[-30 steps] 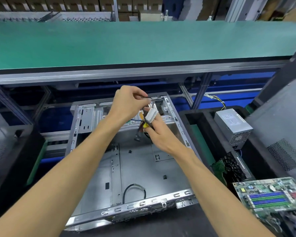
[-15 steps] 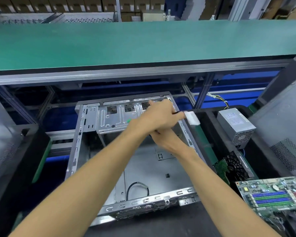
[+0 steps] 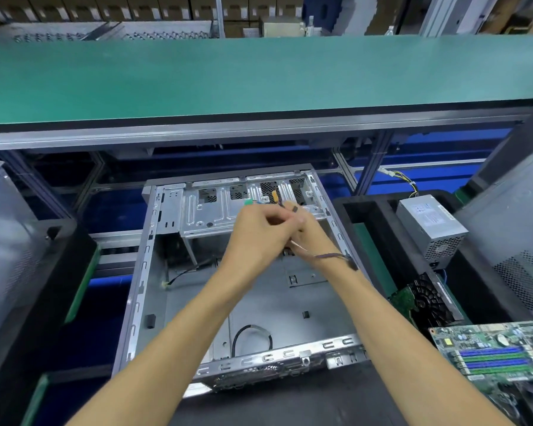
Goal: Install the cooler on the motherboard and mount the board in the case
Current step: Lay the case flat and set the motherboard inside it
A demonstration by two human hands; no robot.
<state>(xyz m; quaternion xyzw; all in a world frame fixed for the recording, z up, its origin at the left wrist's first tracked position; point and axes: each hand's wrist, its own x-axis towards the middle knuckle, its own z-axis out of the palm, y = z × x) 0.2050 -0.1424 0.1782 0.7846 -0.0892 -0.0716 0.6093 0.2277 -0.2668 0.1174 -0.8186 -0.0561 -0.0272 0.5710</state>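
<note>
— grey steel case (image 3: 197, 302) lies open on the bench; where are the hands?
— both over its far end. left hand (image 3: 259, 238) and right hand (image 3: 313, 238) pinch thin front-panel wires (image 3: 323, 256) with green and orange plugs.
— the motherboard (image 3: 499, 352)?
— outside the case, lower right, beside the black cooler (image 3: 425, 299).
— any writing?
— power supply (image 3: 430, 226) label is too blurred to read.

Surface notes: materials and finish

Case (image 3: 179, 272): bare grey sheet metal, dull sheen. Belt (image 3: 259, 75): matt green. Power supply (image 3: 430, 226): perforated grey metal. Motherboard (image 3: 493, 352): glossy green board.
</note>
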